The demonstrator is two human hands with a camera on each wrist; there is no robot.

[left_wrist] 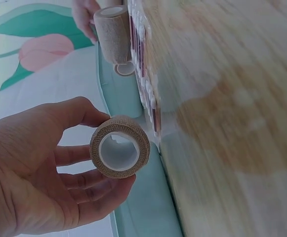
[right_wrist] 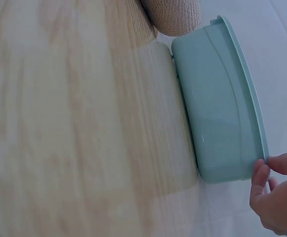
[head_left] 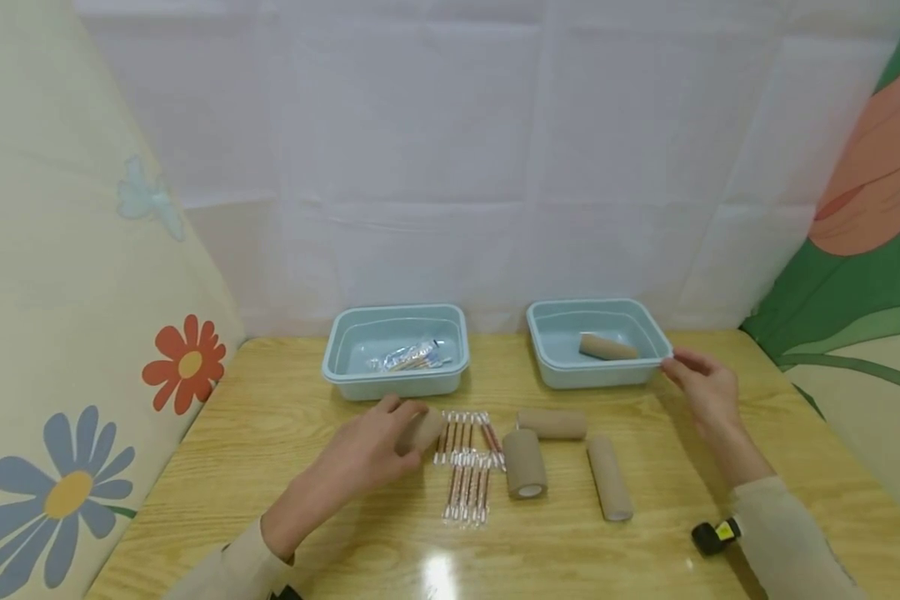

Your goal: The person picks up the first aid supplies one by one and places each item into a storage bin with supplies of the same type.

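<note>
My left hand holds a tan bandage roll just in front of the left blue tray. In the left wrist view, thumb and fingers of the left hand grip that roll with its white core facing the camera. The right hand pinches the front right corner of the right blue tray, which holds one tan roll. The right wrist view shows fingertips and thumb of the right hand on the rim of this tray.
Packaged cotton swabs lie in two rows mid-table. Right of them are a thick tan roll, a roll lying sideways and a thin roll. Wrapped items lie in the left tray. A white cloth hangs behind.
</note>
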